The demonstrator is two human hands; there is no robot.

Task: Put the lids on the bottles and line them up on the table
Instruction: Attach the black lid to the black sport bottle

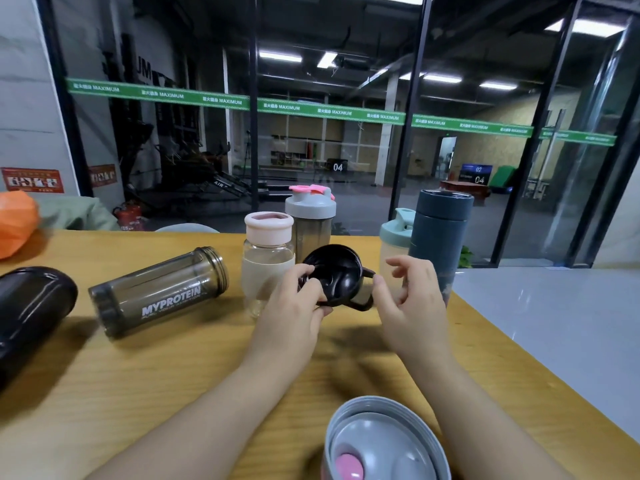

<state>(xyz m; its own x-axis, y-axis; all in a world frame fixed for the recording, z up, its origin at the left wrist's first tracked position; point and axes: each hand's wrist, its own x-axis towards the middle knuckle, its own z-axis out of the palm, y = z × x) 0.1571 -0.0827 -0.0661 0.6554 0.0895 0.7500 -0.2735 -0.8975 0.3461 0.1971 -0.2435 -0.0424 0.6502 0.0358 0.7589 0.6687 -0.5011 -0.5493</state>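
The black lid (334,273) was held above the desk (173,375), tilted so its underside faced the camera, with its carry loop projecting to the right. The left hand (294,306) formed the grip: thumb and fingers were pinched on the lid's left rim. The right hand (412,299) hovered just right of the loop with fingers loosely curled, holding nothing; contact with the loop could not be confirmed.

The matching part was judged to be the MYPROTEIN bottle (157,292), lying on its side left of the lid, uncapped. Its long axis ran from lower left to upper right, with the threaded mouth pointing toward the lid. The left hand was the nearer to that mouth.

Behind the lid stood four capped bottles: a pink-capped one (268,251), a grey shaker (310,220), a teal shaker (394,244) and a dark flask (440,230). A black bottle (31,310) lay far left of the lid; a grey lid (384,441) lay in front of it.
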